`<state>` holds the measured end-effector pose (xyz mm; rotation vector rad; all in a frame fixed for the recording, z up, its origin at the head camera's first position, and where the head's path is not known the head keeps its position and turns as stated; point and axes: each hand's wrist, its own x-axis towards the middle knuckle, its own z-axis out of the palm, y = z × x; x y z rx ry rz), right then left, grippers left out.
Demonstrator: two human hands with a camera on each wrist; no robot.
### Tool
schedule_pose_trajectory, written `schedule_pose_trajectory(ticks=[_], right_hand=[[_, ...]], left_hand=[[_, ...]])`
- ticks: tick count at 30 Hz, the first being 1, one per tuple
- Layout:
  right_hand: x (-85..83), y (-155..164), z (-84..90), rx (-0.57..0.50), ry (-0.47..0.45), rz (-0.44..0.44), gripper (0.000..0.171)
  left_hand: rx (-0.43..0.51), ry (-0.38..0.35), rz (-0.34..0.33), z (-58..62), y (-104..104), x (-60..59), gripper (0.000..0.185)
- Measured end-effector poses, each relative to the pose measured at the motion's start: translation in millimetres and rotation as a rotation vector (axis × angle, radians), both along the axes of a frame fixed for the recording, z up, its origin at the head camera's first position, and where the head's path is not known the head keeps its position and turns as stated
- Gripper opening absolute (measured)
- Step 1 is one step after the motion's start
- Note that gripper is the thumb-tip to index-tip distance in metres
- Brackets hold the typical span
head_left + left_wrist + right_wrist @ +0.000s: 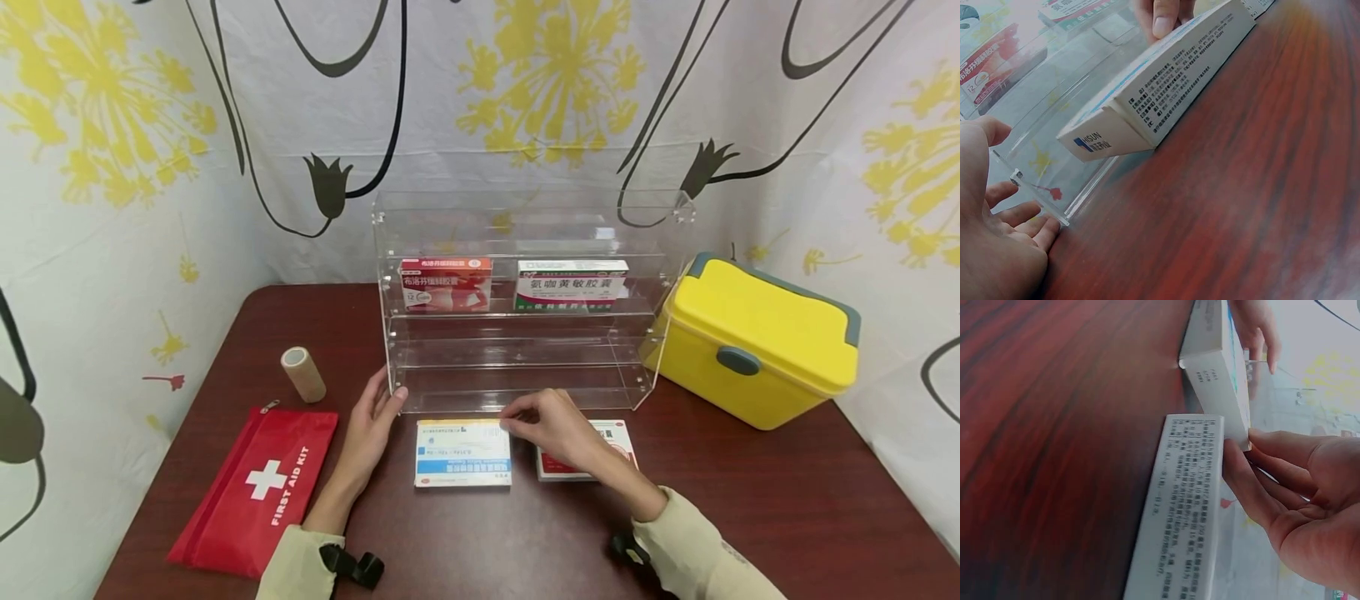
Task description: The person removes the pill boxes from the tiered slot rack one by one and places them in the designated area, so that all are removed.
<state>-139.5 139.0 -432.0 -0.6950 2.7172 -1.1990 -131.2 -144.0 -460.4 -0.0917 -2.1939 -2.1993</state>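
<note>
My right hand (555,425) pinches the far right corner of a white and blue medicine box (462,462). That box is tilted, its far edge raised off the table and its near edge down. My left hand (371,421) holds the lower left side panel of a clear acrylic display rack (517,379), thumb on one side and fingers on the other. A red and white medicine box (613,437) lies partly hidden beneath my right hand and wrist. On a rack shelf stand a red medicine box (446,285) and a white and green medicine box (572,286).
Left of the rack, a red first aid pouch (262,492) lies flat near a beige bandage roll (303,375). A yellow lidded case (757,342) with a grey latch stands close to the rack's right side. Patterned cloth (480,108) hangs behind the table.
</note>
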Motion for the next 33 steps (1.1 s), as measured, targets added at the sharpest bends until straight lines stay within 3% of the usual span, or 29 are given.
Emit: schedule_pose_trajectory(ticks=[10, 19, 24, 33], right_hand=[[-3.3, -1, -8.5, 0.027, 0.040, -0.017, 0.007], [-5.2, -2, -14.8, 0.033, 0.102, -0.026, 0.006], [-5.3, -3, -15.2, 0.038, 0.134, -0.025, 0.005], [-4.3, -4, -14.6, 0.052, 0.110, -0.040, 0.007]], left_hand=[[-0.013, -0.012, -0.002, 2.0, 0, 0.8, 0.056], [0.010, 0.018, 0.001, -26.8, -4, -9.4, 0.055], [0.008, 0.037, 0.004, -29.0, -4, -9.8, 0.055], [0.003, 0.036, 0.004, -30.3, -5, -10.2, 0.054]])
